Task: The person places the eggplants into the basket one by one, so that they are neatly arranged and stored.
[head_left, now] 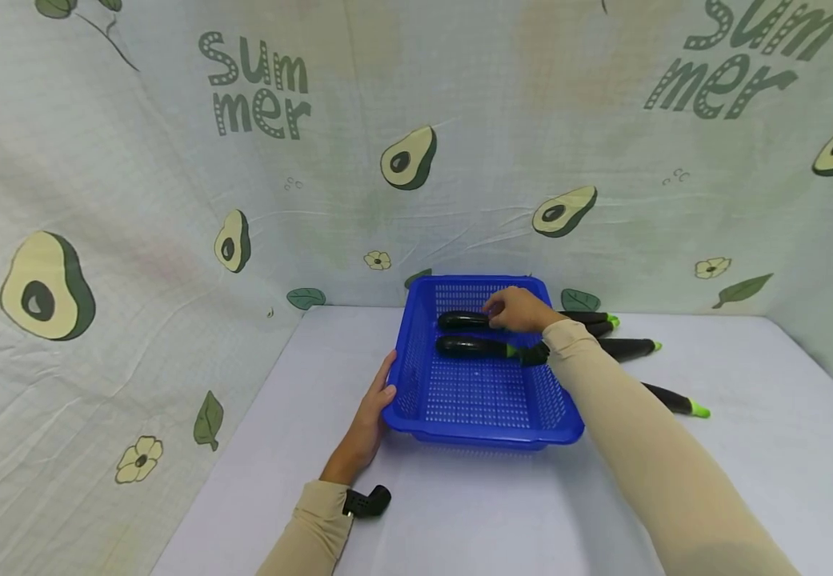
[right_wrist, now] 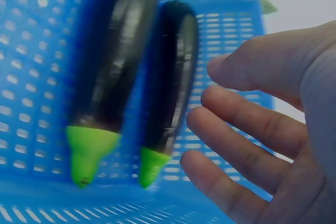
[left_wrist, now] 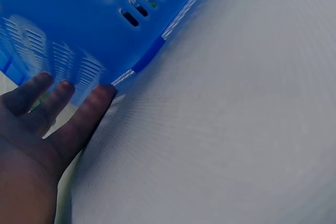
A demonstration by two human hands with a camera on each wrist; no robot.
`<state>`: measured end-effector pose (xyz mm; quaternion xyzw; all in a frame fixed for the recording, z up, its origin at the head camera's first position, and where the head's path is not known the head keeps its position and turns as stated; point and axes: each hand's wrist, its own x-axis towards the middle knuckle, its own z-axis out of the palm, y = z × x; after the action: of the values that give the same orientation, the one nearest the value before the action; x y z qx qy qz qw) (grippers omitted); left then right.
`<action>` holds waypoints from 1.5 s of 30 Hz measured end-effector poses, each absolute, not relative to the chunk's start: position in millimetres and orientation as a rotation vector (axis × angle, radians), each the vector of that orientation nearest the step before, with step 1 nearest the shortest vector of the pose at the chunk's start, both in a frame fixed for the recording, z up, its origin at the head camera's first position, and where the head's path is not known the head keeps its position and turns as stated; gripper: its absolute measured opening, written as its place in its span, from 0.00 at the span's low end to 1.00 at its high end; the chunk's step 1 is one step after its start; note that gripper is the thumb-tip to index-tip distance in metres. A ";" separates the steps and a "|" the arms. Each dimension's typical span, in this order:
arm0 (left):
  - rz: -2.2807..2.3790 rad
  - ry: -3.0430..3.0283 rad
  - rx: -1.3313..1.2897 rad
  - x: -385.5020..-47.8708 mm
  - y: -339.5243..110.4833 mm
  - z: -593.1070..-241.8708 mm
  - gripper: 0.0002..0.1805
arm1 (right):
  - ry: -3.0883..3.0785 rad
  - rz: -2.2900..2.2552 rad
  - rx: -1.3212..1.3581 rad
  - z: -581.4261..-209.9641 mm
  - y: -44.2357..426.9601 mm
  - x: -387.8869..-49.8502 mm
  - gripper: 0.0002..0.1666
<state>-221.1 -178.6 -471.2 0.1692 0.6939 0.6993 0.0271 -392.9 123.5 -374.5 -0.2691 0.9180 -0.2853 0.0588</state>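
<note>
Two dark eggplants, a nearer one (head_left: 470,346) and a farther one (head_left: 462,321), lie side by side in a blue perforated plastic basket (head_left: 474,436). Over the basket's far right part, my right hand (head_left: 520,310) hovers by the farther eggplant. The right wrist view shows its loosely bent fingers (right_wrist: 241,156) and thumb apart from the slimmer eggplant (right_wrist: 170,77); both green caps are visible there. My left hand (head_left: 367,420) touches the basket's left side, its fingers extended against the outer wall in the left wrist view.
Several more eggplants lie on the white table (head_left: 301,416) right of the basket, among them one (head_left: 678,400) near my right forearm, which partly hides them. A printed cloth (head_left: 459,232) hangs behind the table. A black device (head_left: 368,502) is strapped to my left wrist.
</note>
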 end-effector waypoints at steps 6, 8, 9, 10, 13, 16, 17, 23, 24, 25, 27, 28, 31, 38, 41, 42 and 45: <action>2.153 2.150 0.517 -221.6 -179.1 -471.5 0.34 | 2.779 -1.024 -0.799 -356.6 137.6 -380.6 0.20; 2.154 2.147 0.519 -221.5 -179.5 -472.1 0.34 | 2.768 -1.081 -0.776 -352.6 143.7 -376.0 0.21; 2.154 2.144 0.521 -221.4 -179.5 -472.3 0.34 | 2.759 -1.112 -0.765 -351.0 147.4 -373.7 0.21; 2.152 2.145 0.519 -221.5 -179.6 -472.4 0.34 | 2.752 -1.139 -0.749 -349.4 151.1 -371.3 0.21; 2.158 2.141 0.523 -221.6 -179.6 -472.9 0.34 | 2.746 -1.196 -0.709 -346.3 163.2 -364.0 0.21; 2.168 2.139 0.521 -221.6 -179.3 -472.9 0.34 | 2.776 -1.222 -0.685 -346.3 176.7 -357.6 0.22; 2.166 2.143 0.514 -221.4 -179.4 -473.2 0.34 | 2.775 -1.246 -0.674 -347.7 181.3 -355.8 0.22; 2.142 2.160 0.502 -220.7 -180.0 -474.7 0.33 | 2.708 -1.464 -0.636 -354.8 206.3 -337.3 0.24; 2.143 2.160 0.510 -220.5 -180.1 -474.7 0.33 | 2.704 -1.488 -0.632 -355.3 209.4 -334.1 0.25; 2.140 2.166 0.511 -220.4 -180.1 -474.4 0.33 | 2.701 -1.510 -0.621 -355.7 212.1 -331.0 0.25; 2.141 2.171 0.520 -220.6 -180.2 -473.9 0.33 | 2.711 -1.537 -0.604 -357.2 217.0 -325.1 0.26; 2.144 2.169 0.523 -220.7 -180.2 -473.5 0.33 | 2.721 -1.542 -0.591 -358.8 219.7 -322.5 0.26; 2.149 2.166 0.525 -220.8 -180.2 -472.7 0.32 | 2.729 -1.579 -0.554 -364.6 227.0 -313.6 0.26; 2.152 2.157 0.550 -221.6 -179.8 -472.0 0.33 | 2.792 -1.589 -0.474 -377.0 241.6 -287.8 0.28; 2.153 2.155 0.554 -222.7 -179.8 -471.9 0.33 | 2.821 -1.579 -0.447 -381.5 247.6 -279.0 0.29; 2.151 2.159 0.551 -222.8 -179.8 -471.9 0.33 | 2.818 -1.587 -0.446 -383.1 249.7 -277.0 0.29; 2.142 2.162 0.540 -222.0 -180.2 -472.4 0.33 | 2.815 -1.604 -0.442 -387.6 255.8 -271.5 0.28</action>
<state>-222.0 -180.2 -472.4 0.1747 0.6994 0.6926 0.0253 -271.5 255.8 -387.6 -0.1348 0.8591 -0.4895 -0.0643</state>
